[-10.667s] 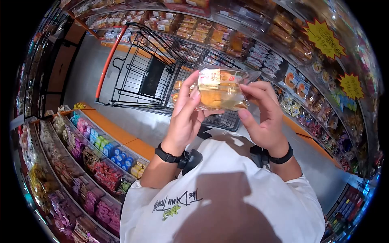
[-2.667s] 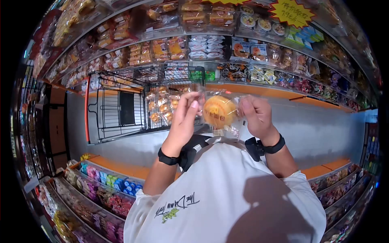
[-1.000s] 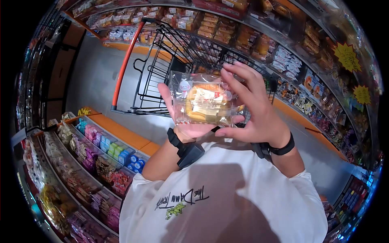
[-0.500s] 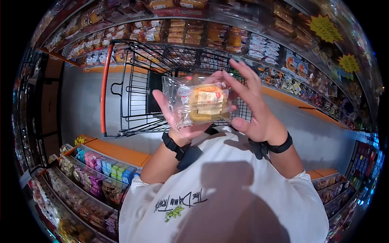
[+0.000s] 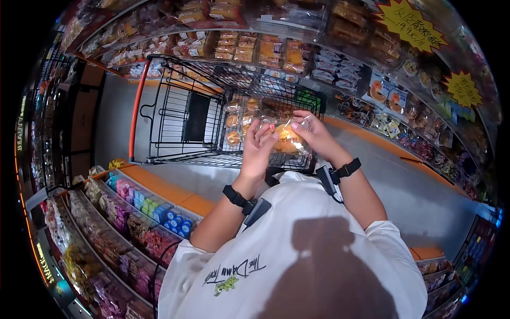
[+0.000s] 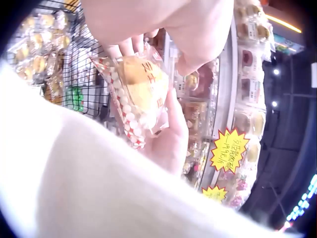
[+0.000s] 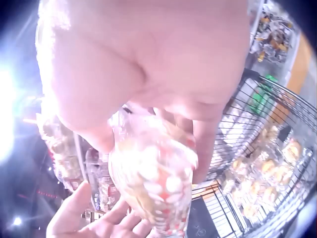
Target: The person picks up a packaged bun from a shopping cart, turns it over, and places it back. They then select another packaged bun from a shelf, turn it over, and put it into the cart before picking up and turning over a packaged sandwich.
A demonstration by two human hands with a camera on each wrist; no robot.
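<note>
A clear packet of round bread (image 5: 288, 139), printed with characters, is held up over the trolley. My right hand (image 5: 319, 139) pinches its right side, thumb on the near face; in the right wrist view that thumb and the fingers lie on either side of the packet (image 7: 153, 183). At the packet's left end is my left hand (image 5: 257, 154), fingers loosely bent; the right wrist view has this hand (image 7: 101, 225) with fingers spread beside the packet. Red and white dots edge the packet (image 6: 130, 116) in the left wrist view.
The wire trolley (image 5: 197, 117) with an orange handle (image 5: 140, 106) stands beyond my hands, several bread packs (image 5: 232, 121) inside. Shelves of packaged bread (image 5: 234, 47) run behind it, with yellow price signs (image 5: 411, 25). Bins of wrapped sweets (image 5: 125, 212) are at the lower left.
The packet has been turned from its labelled face to the printed one. My right hand has closed on its side, and my left palm has come out from beneath it to its left end.
</note>
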